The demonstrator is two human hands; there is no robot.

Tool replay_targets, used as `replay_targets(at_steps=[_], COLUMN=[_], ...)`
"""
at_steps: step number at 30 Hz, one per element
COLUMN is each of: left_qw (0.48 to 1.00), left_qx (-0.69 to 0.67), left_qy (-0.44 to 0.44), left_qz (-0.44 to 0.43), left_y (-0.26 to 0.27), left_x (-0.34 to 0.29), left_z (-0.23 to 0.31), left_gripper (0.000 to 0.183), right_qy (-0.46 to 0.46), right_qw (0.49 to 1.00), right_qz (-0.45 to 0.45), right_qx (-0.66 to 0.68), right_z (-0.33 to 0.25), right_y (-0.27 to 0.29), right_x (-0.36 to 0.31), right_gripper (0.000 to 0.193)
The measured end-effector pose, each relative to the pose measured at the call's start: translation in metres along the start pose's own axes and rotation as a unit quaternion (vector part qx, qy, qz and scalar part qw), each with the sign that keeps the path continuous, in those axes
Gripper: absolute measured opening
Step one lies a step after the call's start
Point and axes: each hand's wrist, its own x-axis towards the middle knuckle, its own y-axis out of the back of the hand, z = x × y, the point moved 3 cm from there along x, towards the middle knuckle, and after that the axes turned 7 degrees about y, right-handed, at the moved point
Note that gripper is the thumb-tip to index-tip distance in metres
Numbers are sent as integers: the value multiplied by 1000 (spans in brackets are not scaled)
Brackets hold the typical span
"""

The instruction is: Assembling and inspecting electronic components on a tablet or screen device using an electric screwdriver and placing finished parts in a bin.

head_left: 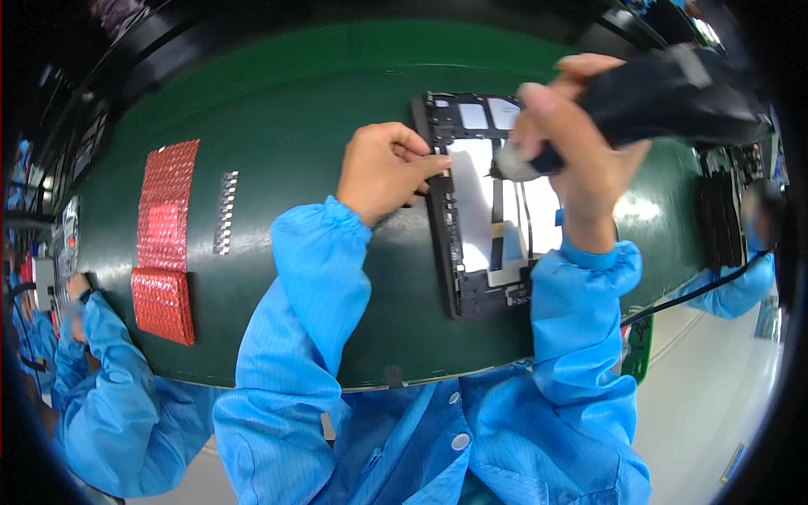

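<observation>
Thick black cylindrical tool grasped by our right hand, beneath it one flat black rectangular device with white panels, near green bench's front edge, our left hand pinched at device's left side, on what we cannot tell.

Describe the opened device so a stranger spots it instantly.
Start at the green table and find the person's left hand. The opened device is the flat dark rectangle just right of it. Bright white panels inside its black frame set it apart from the red bubble wrap farther left.
</observation>
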Motion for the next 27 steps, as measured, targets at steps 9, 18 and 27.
replay_targets(at_steps=[9,18,27], left_qw=[999,998,999], left_qx=[25,39,36], left_qy=[-7,-10,-10], left_qz=[23,39,35], left_y=[-1,-3,-2], left_x=[-5,-6,-6], left_z=[4,2,2], left_gripper=[21,20,20], right_qy=[-24,-38,-38], right_qw=[979,983,987], right_qz=[202,172,144], right_qx=[-34,-55,-63], right_z=[-28,-11,-5], right_y=[145,152,146], right_x=[-50,-57,-59], right_gripper=[33,28,25])
